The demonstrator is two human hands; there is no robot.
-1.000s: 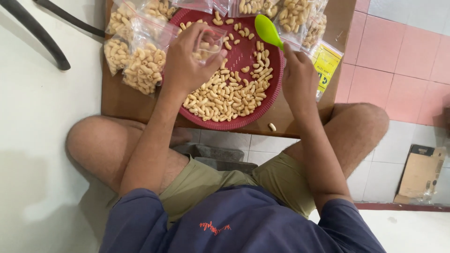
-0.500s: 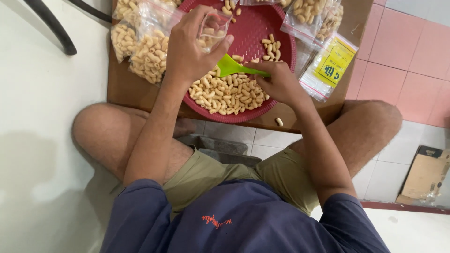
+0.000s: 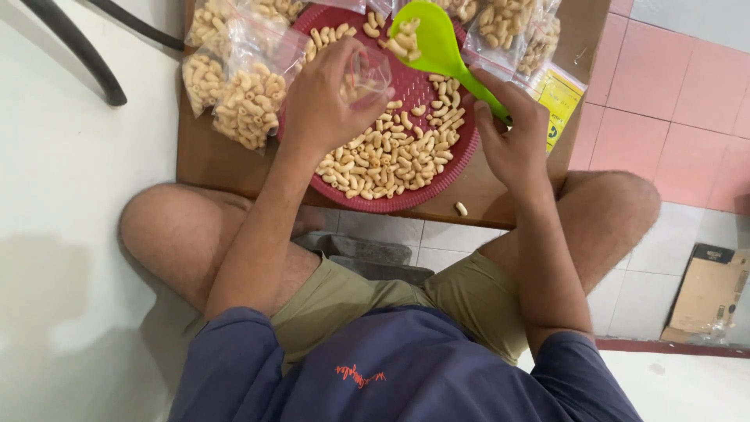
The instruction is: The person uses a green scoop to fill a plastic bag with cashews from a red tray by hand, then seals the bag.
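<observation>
Here, the right hand (image 3: 512, 141) is closed around the handle of a bright green plastic scoop (image 3: 437, 47), whose long axis slants up-left, its bowl holding pale curved snack pieces over the round red woven tray (image 3: 461, 156). Beside it, a small clear plastic bag (image 3: 366, 76) is pinched in the left hand (image 3: 324, 101).
</observation>
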